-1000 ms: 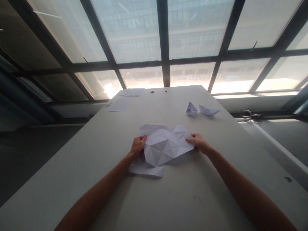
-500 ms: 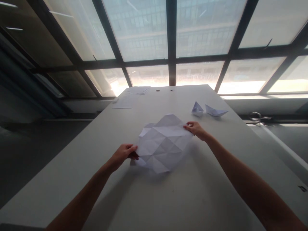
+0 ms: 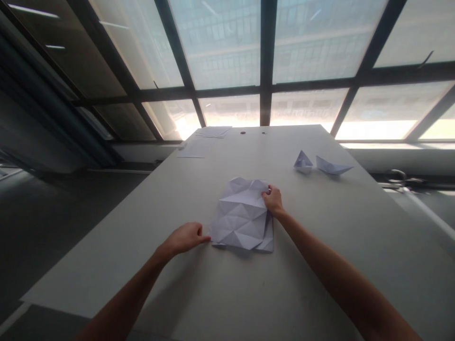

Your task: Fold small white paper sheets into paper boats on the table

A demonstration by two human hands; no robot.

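A white sheet of paper (image 3: 241, 215), crossed with many fold creases, lies partly folded on the table in front of me. A second layer shows beneath it at the lower right. My right hand (image 3: 273, 200) is closed on the paper's upper right edge, thumb and fingers pinching it. At the lower left corner is my left hand (image 3: 186, 237), fingers mostly curled and one digit reaching the paper's edge; its grip there is partly hidden. Beyond my right hand stand two folded paper boats, one pointed and upright (image 3: 303, 162), the other longer and lower (image 3: 332, 166).
The white table (image 3: 170, 194) stretches toward the windows. Flat paper sheets (image 3: 192, 149) lie at its far left, with more sheets (image 3: 213, 131) behind them. Two small round dark spots show near the far edge. A dark curtain (image 3: 53, 94) hangs at left.
The creased paper was spread wide and raised between my hands; now it is narrower, folded over and lower on the table. My right hand has come in toward the left. The view has shifted slightly.
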